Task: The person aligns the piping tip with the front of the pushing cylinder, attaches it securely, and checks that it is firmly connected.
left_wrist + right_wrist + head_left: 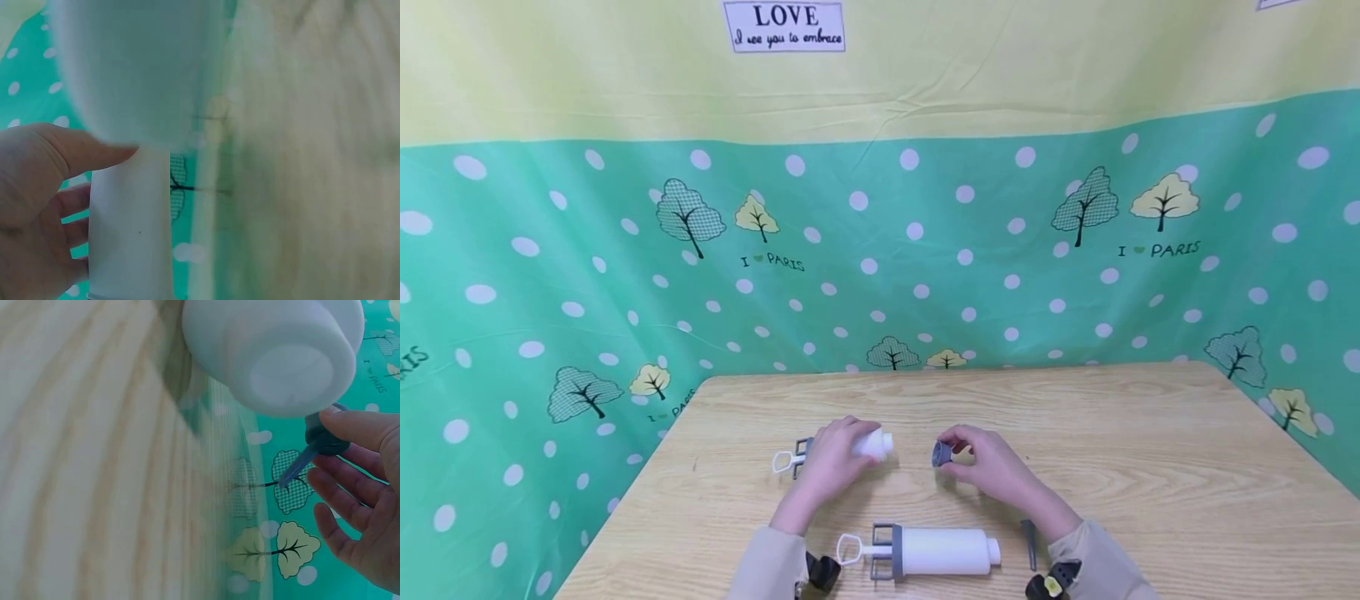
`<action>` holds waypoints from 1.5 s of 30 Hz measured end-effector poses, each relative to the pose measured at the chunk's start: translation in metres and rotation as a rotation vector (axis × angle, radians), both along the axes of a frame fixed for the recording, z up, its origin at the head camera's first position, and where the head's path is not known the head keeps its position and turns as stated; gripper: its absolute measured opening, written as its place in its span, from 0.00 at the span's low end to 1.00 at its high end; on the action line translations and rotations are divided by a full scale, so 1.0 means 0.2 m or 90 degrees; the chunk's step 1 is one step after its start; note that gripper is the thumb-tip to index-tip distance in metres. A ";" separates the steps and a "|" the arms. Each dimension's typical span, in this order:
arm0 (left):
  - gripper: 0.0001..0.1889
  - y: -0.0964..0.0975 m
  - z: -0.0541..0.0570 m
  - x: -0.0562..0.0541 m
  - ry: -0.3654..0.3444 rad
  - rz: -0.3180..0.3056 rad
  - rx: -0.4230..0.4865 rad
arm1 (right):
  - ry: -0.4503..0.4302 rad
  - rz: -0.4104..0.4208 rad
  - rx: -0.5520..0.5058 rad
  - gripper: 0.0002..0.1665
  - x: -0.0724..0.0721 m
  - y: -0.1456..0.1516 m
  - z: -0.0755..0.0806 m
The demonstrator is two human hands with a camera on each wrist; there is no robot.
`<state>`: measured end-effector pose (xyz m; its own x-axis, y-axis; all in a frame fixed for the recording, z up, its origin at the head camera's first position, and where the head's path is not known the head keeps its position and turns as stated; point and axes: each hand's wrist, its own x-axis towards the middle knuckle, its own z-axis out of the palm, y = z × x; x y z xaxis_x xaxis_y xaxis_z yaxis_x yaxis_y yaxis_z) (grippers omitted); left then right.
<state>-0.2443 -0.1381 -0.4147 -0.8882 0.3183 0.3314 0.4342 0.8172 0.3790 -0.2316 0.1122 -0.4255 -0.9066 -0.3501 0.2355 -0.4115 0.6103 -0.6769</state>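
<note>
In the head view my left hand (835, 462) grips a white syringe-like tube (871, 444) by its barrel. A grey collar and a white loop handle (786, 461) stick out on its left side. To the right, apart from that tube, my right hand (992, 467) pinches a grey nozzle (942, 454) between thumb and fingers. The right wrist view shows the nozzle's narrow stem (299, 465). A second syringe-like tube (947, 552), with grey collar and loop handle, lies nearer on the table.
Another slim grey nozzle (1030, 546) lies beside the right forearm, right of the near tube. The wooden table (1150, 467) extends to both sides. Behind it hangs a green and yellow printed cloth (917, 233).
</note>
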 end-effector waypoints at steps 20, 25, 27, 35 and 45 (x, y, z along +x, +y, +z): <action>0.25 0.15 0.05 0.02 0.018 -0.052 0.015 | 0.053 -0.003 -0.002 0.23 0.00 -0.01 0.04; 0.25 0.19 0.06 0.03 0.013 -0.061 0.018 | 0.061 -0.002 -0.005 0.23 0.00 -0.02 0.04; 0.25 0.20 0.06 0.03 0.011 -0.066 0.016 | 0.067 0.000 -0.009 0.23 0.00 -0.02 0.05; 0.25 0.23 0.07 0.04 -0.006 -0.060 -0.010 | 0.083 -0.002 -0.025 0.23 0.00 -0.02 0.04; 0.25 0.25 0.07 0.05 0.011 -0.071 -0.022 | 0.060 -0.016 -0.039 0.20 -0.01 -0.03 0.03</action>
